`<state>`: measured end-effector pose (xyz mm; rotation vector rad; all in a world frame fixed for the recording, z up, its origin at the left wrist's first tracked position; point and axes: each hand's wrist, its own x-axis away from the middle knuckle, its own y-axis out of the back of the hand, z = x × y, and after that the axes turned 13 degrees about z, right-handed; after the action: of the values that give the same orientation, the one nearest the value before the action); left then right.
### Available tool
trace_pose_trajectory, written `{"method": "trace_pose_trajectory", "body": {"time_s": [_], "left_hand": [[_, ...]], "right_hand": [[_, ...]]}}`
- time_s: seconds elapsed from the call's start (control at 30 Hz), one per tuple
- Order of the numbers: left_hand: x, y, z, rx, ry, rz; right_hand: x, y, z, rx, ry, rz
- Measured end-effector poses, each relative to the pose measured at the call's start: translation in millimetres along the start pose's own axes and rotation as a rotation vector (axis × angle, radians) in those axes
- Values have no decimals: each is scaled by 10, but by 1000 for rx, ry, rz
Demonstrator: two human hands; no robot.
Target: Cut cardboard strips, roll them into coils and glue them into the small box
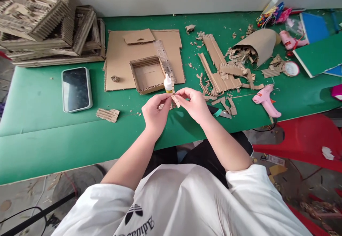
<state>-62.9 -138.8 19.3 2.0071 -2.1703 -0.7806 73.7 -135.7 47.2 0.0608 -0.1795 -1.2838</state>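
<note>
"Cardboard strip (176,101), small and corrugated, held just above the green counter (120,136), near its front edge."

"How is it gripped?"

"The left hand (156,111) and right hand (195,107) meet, their fingers (187,92) clamped on it in a pinch."

"What crowds them?"

"A glue bottle (168,82), white-topped, stands just beyond, its base hidden by the hands. Past it, a topless cardboard box (145,90) sits on a flat cardboard sheet (117,57), a clear ruler (162,56) alongside. A utility knife (225,114) lies near the right hand, blade bared, handle partly covered."

"Farther out?"

"Left, a phone (76,90), screen up, and stacked cardboard frames (53,40). Right, torn cardboard scraps (213,50), then a pink glue gun (267,101)."

"Any writing?"

"The person's white shirt (187,193) bears a black trefoil logo (134,213) and upside-down blackletter lettering (139,226), seemingly 'Adidas'. The ruler's marks are too small to read."
</note>
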Motion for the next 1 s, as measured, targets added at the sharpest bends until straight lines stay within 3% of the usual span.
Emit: {"method": "trace_pose_trajectory", "body": {"time_s": [0.2, 0.33, 0.4, 0.47, 0.53, 0.63, 0.8, 0.9, 1.0], "left_hand": [[-5, -25, 36, 173, 164, 86], [-11, -26, -11, 5, 4, 41], [-11, -28, -27, -103, -123, -11], [-12, -32, -24, -123, -152, -31], [-19, -37, -2, -4, -32, 9], [-41, -38, 38, 294, 196, 86], [-60, -42, 59, 491, 273, 122], [-39, -34, 34, 382, 228, 135], [-13, -13, -11, 75, 40, 68]], "right_hand": [[37, -22, 28, 161, 13, -79], [7, -26, -36, 83, 15, -54], [-14, -18, -78, -55, -9, -13], [-30, -11, -107, -200, -35, 23], [-35, -8, -113, -237, -47, 31], [-26, -4, -84, -70, -41, -8], [-4, 5, -29, 126, -33, -52], [-6, -1, -27, 128, -34, -65], [-14, -21, -40, -36, -28, -36]]}}
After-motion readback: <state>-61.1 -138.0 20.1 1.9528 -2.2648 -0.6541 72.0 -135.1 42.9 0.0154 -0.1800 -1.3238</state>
